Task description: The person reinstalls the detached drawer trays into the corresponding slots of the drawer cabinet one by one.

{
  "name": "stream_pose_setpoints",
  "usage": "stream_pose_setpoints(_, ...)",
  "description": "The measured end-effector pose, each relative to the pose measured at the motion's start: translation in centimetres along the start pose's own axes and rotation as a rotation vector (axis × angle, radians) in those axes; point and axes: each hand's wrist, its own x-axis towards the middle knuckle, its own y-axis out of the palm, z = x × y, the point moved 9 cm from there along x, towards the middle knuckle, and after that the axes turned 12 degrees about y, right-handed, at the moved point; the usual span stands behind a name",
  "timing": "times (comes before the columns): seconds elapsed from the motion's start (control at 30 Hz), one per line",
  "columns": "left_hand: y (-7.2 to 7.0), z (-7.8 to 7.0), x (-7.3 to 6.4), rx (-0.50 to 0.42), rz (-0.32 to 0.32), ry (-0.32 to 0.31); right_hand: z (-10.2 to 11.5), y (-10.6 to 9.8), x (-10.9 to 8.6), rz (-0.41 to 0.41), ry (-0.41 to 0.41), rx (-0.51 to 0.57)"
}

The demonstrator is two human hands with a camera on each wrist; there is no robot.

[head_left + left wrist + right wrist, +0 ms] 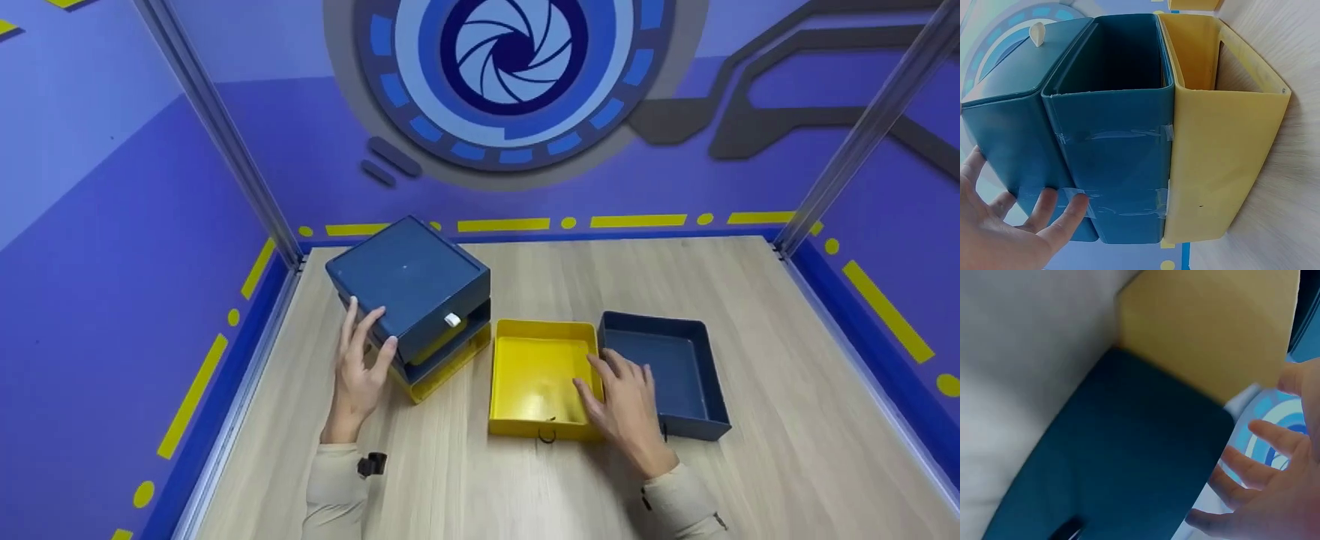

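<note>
A stack of drawer boxes [409, 281] stands at the left, turned at an angle. Its top dark blue box [1013, 140] has a drawer front with a white pull tab [452, 320]. Below it, the dark blue box [1112, 152] and the bottom yellow box [1224, 152] have hollow fronts. My left hand [360, 375] rests spread fingers against the top box's side and edge. My right hand [626, 401] is over the adjoining walls of a yellow drawer [540, 375] and a dark blue drawer [667, 367], fingers spread and slightly bent.
Both loose drawers lie on the wood-grain table [450, 480], side by side, right of the stack. A small dark ring pull [547, 437] hangs on the yellow drawer's front. Printed purple wall panels [300, 150] with metal posts [862, 135] border the table at back and sides.
</note>
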Motion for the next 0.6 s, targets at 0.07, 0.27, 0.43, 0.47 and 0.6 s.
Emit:
stream_pose_setpoints(0.07,-0.1,0.0,0.0,0.005,0.0,-0.002,-1.1,0.0,-0.2,0.023,0.038,-0.022)
stream_pose_setpoints(0.27,-0.1,0.1,-0.2,-0.01,0.007,0.0,-4.8,0.2,-1.5,0.111,0.133,-0.085)
stream_pose_setpoints(0.43,-0.1,0.0,-0.2,-0.016,-0.002,0.009,-6.7,-0.3,-2.7,0.11,0.163,-0.133)
stream_pose_setpoints(0.47,-0.1,0.0,-0.2,-0.016,-0.002,0.012,-6.9,-0.4,-3.0,0.098,0.16,-0.155)
stream_pose_setpoints(0.6,-0.2,0.0,0.0,-0.011,0.002,0.013,-7.1,-1.0,-3.9,0.061,0.149,-0.274)
